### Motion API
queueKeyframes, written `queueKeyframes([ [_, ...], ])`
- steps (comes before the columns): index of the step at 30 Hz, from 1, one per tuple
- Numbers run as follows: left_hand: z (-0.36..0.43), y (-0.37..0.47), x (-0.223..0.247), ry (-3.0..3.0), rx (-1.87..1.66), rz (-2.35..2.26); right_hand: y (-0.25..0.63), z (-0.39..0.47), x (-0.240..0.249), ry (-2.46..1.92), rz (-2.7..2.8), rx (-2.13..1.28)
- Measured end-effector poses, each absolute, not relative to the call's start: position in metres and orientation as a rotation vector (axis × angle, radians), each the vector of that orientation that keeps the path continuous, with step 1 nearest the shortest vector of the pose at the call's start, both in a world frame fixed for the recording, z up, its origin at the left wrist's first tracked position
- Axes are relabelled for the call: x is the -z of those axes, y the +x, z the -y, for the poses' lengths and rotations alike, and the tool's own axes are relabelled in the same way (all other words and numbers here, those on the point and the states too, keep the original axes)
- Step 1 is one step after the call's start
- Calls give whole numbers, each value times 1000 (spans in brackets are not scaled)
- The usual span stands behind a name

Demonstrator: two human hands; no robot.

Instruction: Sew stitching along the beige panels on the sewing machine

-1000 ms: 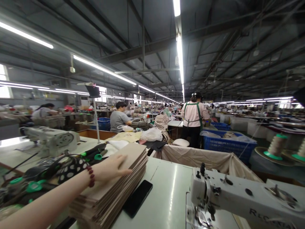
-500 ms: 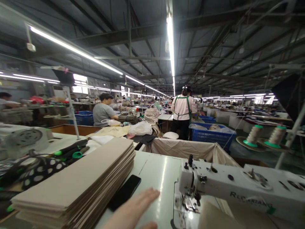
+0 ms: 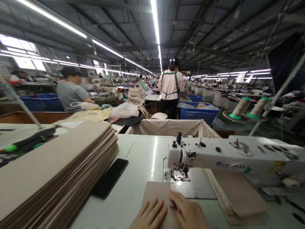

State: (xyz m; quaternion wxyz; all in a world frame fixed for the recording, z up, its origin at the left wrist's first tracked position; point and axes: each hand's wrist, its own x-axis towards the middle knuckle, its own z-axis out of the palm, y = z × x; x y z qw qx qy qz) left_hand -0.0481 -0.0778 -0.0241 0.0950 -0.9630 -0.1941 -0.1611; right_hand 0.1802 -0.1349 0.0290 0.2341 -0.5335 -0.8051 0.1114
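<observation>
A beige fabric piece (image 3: 156, 188) with rounded corners lies on the pale table just in front of the sewing machine's needle area (image 3: 178, 175). My left hand (image 3: 152, 213) rests flat on it, fingers stretched out. At the piece's right edge, my right hand (image 3: 187, 210) is closed with curled fingers, thumb and forefinger gripping it. A small dark spot shows between those fingers; I cannot make out what it is. The white sewing machine (image 3: 214, 156) stands beyond and to the right of both hands.
A tall stack of beige pieces (image 3: 78, 152) stands at left, with a black phone (image 3: 111, 178) beside it. More beige pieces (image 3: 240, 194) lie under the machine arm. Behind the table is a cloth-lined bin (image 3: 166, 127). Thread cones (image 3: 240, 108) stand right. Two co-workers are farther off.
My left hand has come from above the table near the phone down onto a beige piece. My right hand and that piece have come into view. The view has tilted down and shifted right.
</observation>
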Motion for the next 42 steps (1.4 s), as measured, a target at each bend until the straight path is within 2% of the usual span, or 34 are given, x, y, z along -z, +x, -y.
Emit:
queueKeyframes([
  [5,74,-55,-8,-3043,329,772,207,97,-10,-1738,2186,-324],
  [12,59,-35,-23,-3358,238,997,218,108,10,-1746,2176,-221],
  [20,35,-13,-29,-3419,225,1009,216,104,6,-1760,2214,-219],
  [42,34,-13,-27,-3413,356,1005,217,104,11,-1768,2233,-183],
])
